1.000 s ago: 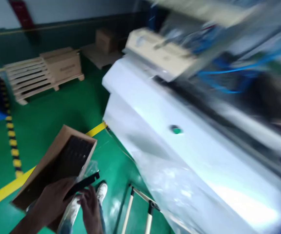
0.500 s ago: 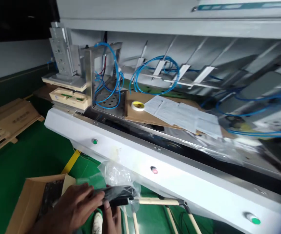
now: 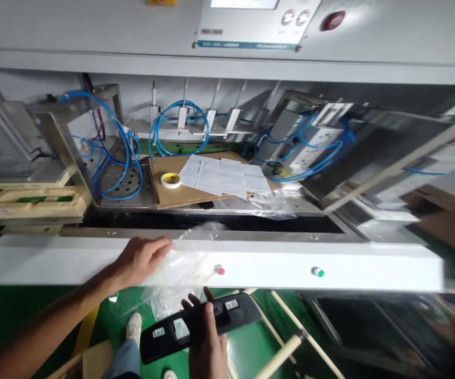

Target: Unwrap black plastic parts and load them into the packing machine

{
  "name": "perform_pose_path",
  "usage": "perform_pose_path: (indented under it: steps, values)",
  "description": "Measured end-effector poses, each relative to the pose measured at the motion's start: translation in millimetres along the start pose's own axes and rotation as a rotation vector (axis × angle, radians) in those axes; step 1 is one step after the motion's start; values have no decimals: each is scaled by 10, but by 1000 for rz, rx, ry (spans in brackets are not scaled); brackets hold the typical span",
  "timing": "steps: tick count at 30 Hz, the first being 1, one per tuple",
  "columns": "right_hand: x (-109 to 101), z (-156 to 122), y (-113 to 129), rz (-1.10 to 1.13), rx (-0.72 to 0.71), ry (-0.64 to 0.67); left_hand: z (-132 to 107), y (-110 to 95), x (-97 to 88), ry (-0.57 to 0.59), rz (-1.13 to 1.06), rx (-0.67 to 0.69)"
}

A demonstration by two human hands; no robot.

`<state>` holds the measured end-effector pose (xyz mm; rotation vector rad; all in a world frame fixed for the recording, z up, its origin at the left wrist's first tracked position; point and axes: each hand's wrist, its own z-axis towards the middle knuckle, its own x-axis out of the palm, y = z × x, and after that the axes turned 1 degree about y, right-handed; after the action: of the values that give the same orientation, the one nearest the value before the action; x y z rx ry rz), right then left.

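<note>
Nearest, the right hand [image 3: 208,347] has its fingers clenched around a long black plastic panel with small window cut-outs [image 3: 199,326], held low above the green floor. Just beyond, the left hand [image 3: 140,259] rests on the white front ledge of the machine bench [image 3: 369,271], fingers grasping a crumpled clear plastic bag [image 3: 184,263]. Farther back, a roll of yellow tape [image 3: 170,180] lies on brown cardboard beside white paper sheets [image 3: 227,178], under blue hoses [image 3: 180,126].

Tape roll [image 3: 171,180] on cardboard [image 3: 172,196], papers [image 3: 227,176] right of it
</note>
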<state>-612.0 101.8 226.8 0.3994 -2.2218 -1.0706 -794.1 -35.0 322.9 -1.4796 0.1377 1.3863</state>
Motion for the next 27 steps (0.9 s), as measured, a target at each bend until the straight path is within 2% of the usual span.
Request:
perform_pose_path:
  steps: [3, 5, 8, 12, 15, 18, 21, 23, 25, 27]
  values:
    - [73, -29, -24, 57, -37, -140, 461, 298, -135, 175, 30, -33]
    - [111, -76, -78, 94, -68, -194, 719, 467, -100, 260, 90, -20]
    - [236, -126, -134, 101, -120, -217, 968, 648, 95, 298, 173, -18]
    - [491, 44, -80, -60, -58, -126, 1059, 729, 386, 299, 271, -60]
    - [608, 309, 16, -117, 18, -61, 1060, 713, 521, 262, 311, -118]
    - [627, 516, 91, -121, 51, -53, 1094, 695, 568, 226, 316, -163]
    - [594, 600, 125, -122, 69, -41, 1171, 706, 505, 198, 273, -195]
    - [564, 618, 135, -124, 90, -25, 1196, 725, 403, 159, 157, -227]
    - [535, 632, 143, -124, 108, -18, 1140, 735, 281, 32, 49, -224]
    - [514, 650, 154, -123, 116, -21, 963, 730, 190, -170, 84, -116]
